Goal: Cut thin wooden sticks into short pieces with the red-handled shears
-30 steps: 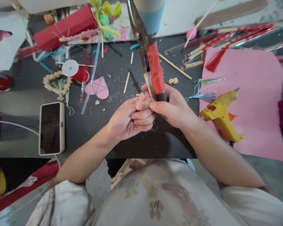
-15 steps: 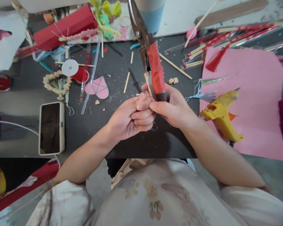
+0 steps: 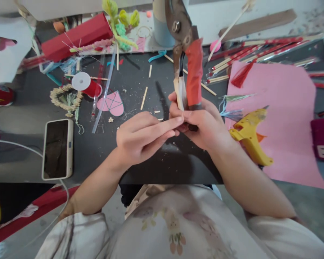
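My right hand (image 3: 202,124) is closed around the red-taped handles of a pair of metal shears (image 3: 187,61), which point up and away from me over the black table (image 3: 151,158). My left hand (image 3: 140,136) lies beside it with its fingers stretched out, the fingertips touching my right hand at the base of the handles. It holds nothing that I can see. A pale stick or strip stands against the handles between my right thumb and the red tape.
A yellow glue gun (image 3: 248,135) lies on a pink sheet (image 3: 280,115) at the right. A phone (image 3: 56,148), a red thread spool (image 3: 86,83), a pink heart cutout (image 3: 112,103), a red box (image 3: 75,36) and scattered sticks lie at the left and back.
My left hand has uncurled from a closed grip to stretched fingers. The shears and my right hand have shifted to the right and stand more upright.
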`<state>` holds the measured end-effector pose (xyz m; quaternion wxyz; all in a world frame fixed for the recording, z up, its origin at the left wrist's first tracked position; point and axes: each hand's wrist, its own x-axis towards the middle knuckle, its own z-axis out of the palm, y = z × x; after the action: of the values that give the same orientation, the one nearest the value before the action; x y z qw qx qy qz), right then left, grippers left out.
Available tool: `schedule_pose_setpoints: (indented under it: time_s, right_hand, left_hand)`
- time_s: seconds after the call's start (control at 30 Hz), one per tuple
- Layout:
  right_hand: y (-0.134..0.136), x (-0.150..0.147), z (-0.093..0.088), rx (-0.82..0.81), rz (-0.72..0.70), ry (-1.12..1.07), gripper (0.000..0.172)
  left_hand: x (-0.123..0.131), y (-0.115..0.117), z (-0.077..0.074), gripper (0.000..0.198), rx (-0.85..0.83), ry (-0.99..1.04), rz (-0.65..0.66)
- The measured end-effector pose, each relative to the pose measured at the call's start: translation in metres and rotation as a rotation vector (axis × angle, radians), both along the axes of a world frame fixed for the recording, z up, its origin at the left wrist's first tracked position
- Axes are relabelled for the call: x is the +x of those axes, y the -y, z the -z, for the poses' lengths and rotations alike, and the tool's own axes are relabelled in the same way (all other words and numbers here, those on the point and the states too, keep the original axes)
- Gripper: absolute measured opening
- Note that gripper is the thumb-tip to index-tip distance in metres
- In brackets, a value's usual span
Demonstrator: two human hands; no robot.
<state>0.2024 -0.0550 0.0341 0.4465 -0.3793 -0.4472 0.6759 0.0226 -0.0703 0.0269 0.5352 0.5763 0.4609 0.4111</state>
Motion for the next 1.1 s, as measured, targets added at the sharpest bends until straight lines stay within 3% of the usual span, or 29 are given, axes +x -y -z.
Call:
schedule_pose_setpoints:
  time_s: [0.23, 0.53, 0.7, 0.87, 0.97, 1.1]
  right_hand:
    - [0.002, 0.001, -0.001, -0.026, -0.071, -0.117, 0.031]
    - [0.003, 0.001, -0.003, -0.012, -0.073, -0.147, 0.031]
    - [0.002, -0.001, 0.003, -0.020, -0.077, -0.207, 0.026]
    - [0.000, -0.004, 0.008, -0.039, -0.055, -0.201, 0.022]
    - [-0.002, -0.005, 0.010, -0.064, 0.000, -0.116, 0.022]
    - [-0.002, -0.004, 0.015, -0.023, 0.009, 0.083, 0.018]
  left_hand:
    - [-0.003, -0.013, -0.005, 0.014, 0.310, -0.312, 0.019]
    - [0.000, -0.007, -0.004, 0.020, 0.832, -0.632, -0.032]
    - [0.000, -0.007, -0.008, 0.020, 0.955, -0.703, 0.025]
    - [0.000, -0.009, -0.005, 0.022, 1.062, -0.731, -0.048]
    - [0.001, -0.011, -0.005, 0.018, 0.998, -0.634, -0.146]
    - [0.000, -0.019, -0.006, 0.025, 0.616, -0.570, -0.155]
